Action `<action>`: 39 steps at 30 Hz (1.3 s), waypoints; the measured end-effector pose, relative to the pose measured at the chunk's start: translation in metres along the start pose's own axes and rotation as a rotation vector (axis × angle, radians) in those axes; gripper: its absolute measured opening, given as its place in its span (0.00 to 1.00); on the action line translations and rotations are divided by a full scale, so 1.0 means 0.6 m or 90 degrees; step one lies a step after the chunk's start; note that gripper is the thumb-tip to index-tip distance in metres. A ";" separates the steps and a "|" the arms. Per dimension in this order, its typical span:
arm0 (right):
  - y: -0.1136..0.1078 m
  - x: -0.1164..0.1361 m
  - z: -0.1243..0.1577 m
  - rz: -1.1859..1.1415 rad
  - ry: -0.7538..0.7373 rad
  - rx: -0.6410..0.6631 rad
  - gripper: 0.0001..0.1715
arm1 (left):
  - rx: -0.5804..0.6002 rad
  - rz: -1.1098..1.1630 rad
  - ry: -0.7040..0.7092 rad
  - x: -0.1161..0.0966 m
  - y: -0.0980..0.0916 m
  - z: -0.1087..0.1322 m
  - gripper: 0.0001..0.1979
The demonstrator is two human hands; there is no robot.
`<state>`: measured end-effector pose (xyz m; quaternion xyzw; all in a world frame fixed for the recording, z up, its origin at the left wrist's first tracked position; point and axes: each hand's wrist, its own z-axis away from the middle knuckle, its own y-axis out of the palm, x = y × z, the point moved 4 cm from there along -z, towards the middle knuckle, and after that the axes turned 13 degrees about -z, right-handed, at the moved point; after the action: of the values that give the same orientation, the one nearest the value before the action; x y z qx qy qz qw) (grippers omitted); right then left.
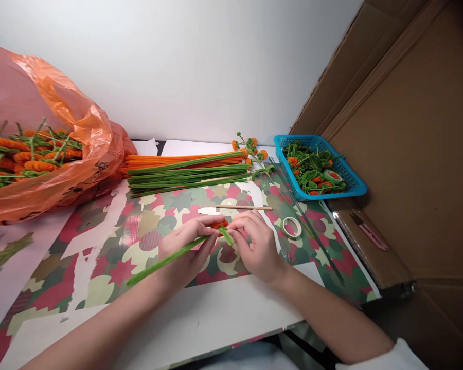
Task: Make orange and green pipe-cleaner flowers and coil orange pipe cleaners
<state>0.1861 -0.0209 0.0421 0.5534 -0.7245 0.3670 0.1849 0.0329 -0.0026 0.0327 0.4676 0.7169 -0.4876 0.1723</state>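
While the left hand (187, 239) pinches the orange piece (220, 224) above the patterned surface (111, 246), the right hand's (256, 244) grip seems to pinch the green stem (165, 261) at its bend; firm pressure and small, even turns should keep it snug.

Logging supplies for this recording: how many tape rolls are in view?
2. One tape roll lies on the table beside the right hand; another roll sits in the blue basket, where more may be hidden.
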 end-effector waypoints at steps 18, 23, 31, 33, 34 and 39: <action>-0.002 -0.005 0.006 0.091 -0.106 0.031 0.10 | 0.120 0.143 -0.249 0.007 0.006 -0.001 0.09; 0.001 -0.004 0.007 0.076 -0.081 0.026 0.10 | 0.094 0.125 -0.156 -0.001 0.007 0.000 0.07; 0.018 -0.033 0.018 -0.374 0.476 -0.054 0.10 | -0.086 -0.108 0.194 -0.009 0.005 0.005 0.07; 0.030 -0.043 0.033 -0.583 0.676 -0.033 0.15 | -0.130 -0.115 0.288 -0.008 0.007 0.011 0.09; 0.035 -0.044 0.039 -0.677 0.753 -0.016 0.17 | -0.130 -0.106 0.312 -0.007 0.009 0.013 0.10; 0.030 -0.047 0.045 -0.849 0.889 0.060 0.19 | -0.004 -0.027 0.206 0.003 0.011 0.010 0.07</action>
<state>0.1821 -0.0197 -0.0007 0.5151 0.0270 0.4615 0.7218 0.0364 -0.0064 0.0252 0.5241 0.7467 -0.4070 0.0455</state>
